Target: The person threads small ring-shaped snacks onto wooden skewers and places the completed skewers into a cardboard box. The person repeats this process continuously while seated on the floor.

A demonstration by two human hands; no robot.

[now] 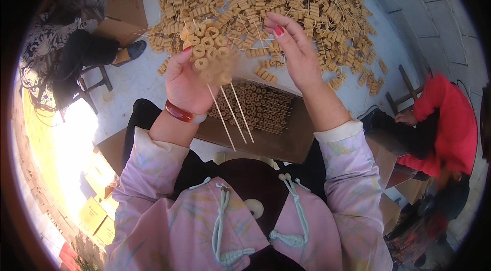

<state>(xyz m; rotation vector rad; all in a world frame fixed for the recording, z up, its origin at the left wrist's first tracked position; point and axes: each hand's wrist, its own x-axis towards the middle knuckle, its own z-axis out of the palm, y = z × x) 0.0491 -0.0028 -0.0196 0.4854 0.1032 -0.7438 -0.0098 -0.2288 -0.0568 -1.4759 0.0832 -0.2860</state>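
My left hand (184, 80) is closed around a bunch of skewered ring snacks (208, 48), golden-brown rings threaded on thin sticks. The bare ends of several sticks point down toward me, and some of the rings are blurred. To the right, my right hand (300, 55) is raised with thumb and fingers apart, and nothing shows in it. It hovers over the near edge of a large pile of skewered ring snacks (302, 2). Below both hands, a brown cardboard box (279, 147) stands before my lap, with rows of the same skewers (261, 104) lying in it.
On the left, a person in patterned clothing (43, 53) sits beside an open cardboard box (125, 5). At the right, a person in a red top (450, 117) sits near a small stool. A grey block wall (434, 12) bounds the pile on the right.
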